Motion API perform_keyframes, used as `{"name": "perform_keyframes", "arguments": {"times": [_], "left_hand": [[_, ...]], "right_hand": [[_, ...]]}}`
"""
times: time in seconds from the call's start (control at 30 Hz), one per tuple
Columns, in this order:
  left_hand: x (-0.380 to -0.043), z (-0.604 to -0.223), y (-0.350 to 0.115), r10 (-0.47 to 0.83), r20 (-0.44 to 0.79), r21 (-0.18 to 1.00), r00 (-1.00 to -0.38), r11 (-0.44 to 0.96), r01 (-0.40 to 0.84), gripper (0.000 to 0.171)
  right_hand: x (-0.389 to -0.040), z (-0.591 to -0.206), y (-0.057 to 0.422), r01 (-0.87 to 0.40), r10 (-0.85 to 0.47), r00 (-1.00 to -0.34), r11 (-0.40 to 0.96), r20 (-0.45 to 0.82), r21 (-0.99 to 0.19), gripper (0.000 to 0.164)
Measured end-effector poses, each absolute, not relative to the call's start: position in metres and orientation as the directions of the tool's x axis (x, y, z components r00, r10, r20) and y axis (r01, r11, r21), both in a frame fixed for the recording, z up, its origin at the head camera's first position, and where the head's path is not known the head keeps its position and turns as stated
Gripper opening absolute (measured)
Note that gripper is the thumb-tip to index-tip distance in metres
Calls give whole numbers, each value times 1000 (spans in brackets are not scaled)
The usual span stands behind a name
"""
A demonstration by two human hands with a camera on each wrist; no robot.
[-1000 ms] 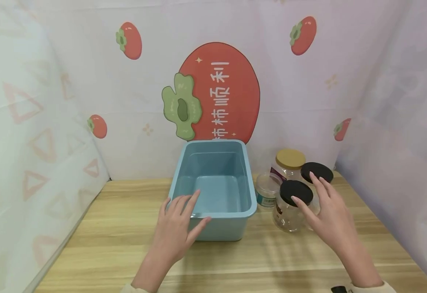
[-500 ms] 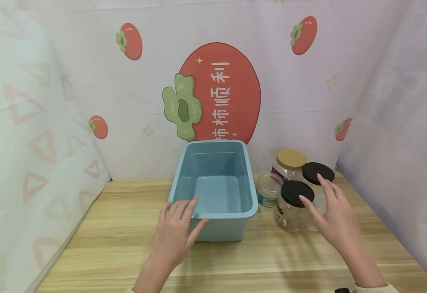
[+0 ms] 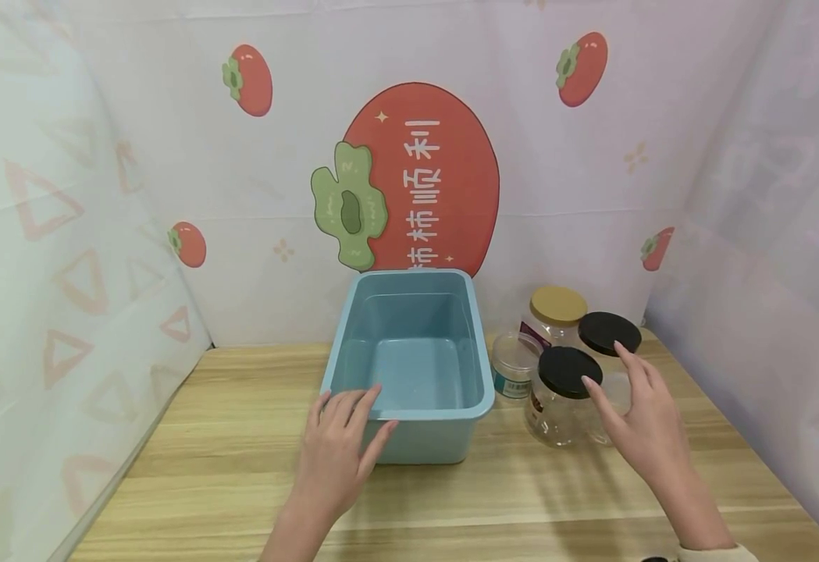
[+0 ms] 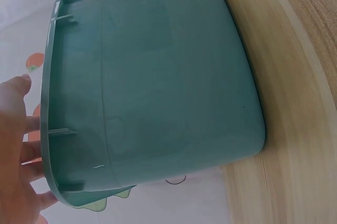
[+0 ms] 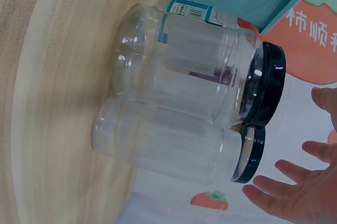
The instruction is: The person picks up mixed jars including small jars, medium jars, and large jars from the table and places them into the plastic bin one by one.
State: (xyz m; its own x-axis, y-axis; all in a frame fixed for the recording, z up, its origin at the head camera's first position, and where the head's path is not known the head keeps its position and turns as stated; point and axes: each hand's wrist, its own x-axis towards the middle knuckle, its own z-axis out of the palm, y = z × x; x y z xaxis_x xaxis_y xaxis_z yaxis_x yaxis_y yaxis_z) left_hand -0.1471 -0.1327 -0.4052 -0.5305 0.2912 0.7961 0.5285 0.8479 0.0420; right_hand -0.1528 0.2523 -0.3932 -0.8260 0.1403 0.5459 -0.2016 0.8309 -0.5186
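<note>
Drifting since the earlier frames: right hand (image 3: 644, 425) easing toward the right edge of the tabletop (image 3: 226, 437); left hand (image 3: 332, 449) slipping slightly toward the near edge. We are seeing the blue bin (image 3: 423, 442) standing upright about midway between the tabletop's side edges, reaching back toward the far edge. Left hand is lying at the bin's near left corner, fingers extended and slightly apart; whether they are touching the rim, we are not able to tell. Toward the tabletop's far right corner we are counting clear containers, all standing upright: front black-lidded jar (image 3: 557, 412), rear black-lidded jar (image 3: 606, 337), gold-lidded jar (image 3: 558, 306), small teal-labelled tub (image 3: 513, 367). Right hand is hovering near both black lids, thumb and fingers apart; the right wrist view is showing a gap to the lids.
</note>
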Motion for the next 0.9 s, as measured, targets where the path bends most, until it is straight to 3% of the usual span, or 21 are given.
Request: {"name": "perform_keyframes", "arguments": {"times": [0.77,0.9], "left_hand": [[-148,-418,-134,237,868,54,-436,828,559,55],[-148,-420,-134,215,871,82,-442,824,561,55]], "right_hand": [[-156,-418,261,-160,203,-821,815,533,-557,67],[-156,-420,263,-158,216,-817,808,535,-568,67]]}}
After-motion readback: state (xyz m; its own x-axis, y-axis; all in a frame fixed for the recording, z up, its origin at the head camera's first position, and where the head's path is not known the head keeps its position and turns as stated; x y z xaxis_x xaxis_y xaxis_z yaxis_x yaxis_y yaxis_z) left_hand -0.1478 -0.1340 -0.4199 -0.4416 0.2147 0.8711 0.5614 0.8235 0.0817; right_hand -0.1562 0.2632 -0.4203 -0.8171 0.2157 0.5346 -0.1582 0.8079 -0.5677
